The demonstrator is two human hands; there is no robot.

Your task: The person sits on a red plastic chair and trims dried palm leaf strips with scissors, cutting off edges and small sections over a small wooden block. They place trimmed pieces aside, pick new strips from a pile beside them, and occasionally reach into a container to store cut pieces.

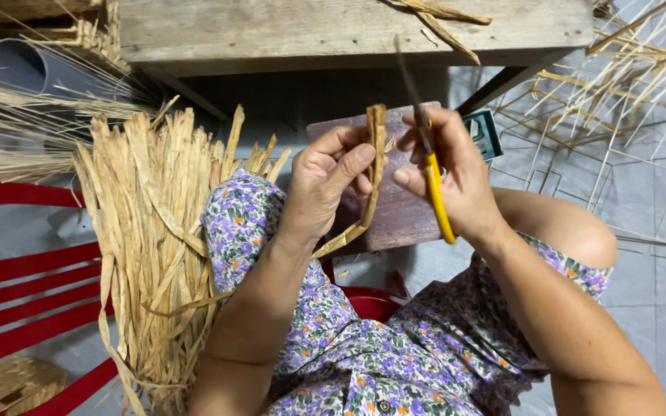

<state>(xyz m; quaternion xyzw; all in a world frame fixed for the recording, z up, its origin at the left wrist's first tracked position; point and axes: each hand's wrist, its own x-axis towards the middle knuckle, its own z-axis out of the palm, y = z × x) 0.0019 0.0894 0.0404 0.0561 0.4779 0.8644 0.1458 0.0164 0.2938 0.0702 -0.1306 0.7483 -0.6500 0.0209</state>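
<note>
Straw bundle lies left of both hands, bench beyond them.

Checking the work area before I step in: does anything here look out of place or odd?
Nothing is spilled or broken. Only a dry fibre scrap hangs over the wooden bench edge. The left hand pinches a folded strip; the right hand holds a yellow-handled tool.
</note>
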